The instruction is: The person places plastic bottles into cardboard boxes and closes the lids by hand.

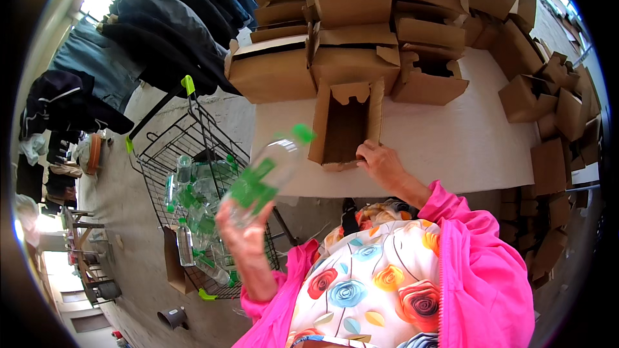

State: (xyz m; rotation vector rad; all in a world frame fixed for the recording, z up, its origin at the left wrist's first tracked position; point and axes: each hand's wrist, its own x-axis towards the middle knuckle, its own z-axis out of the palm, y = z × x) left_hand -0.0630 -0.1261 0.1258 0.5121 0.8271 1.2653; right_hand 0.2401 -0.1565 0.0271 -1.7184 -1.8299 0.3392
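Note:
My left hand [244, 235] is closed round the lower part of a clear plastic bottle [274, 164] with a green label and green cap. The bottle tilts up and to the right, its cap close to an open cardboard box [346, 125] on the table. Motion blurs the hand and bottle slightly. With its fingers curled over the box's near right edge, my right hand [383, 166] grips the cardboard. Below and left of the bottle, a black wire shopping cart [161, 174] with green corners holds several similar bottles [185, 245].
Stacked cardboard boxes [351, 58] line the far side of the pale table [477, 129]. More boxes [529, 96] are piled at the right. Dark clothes [161, 38] hang at the upper left. A grey bucket-like container [173, 318] lies on the floor beside the cart.

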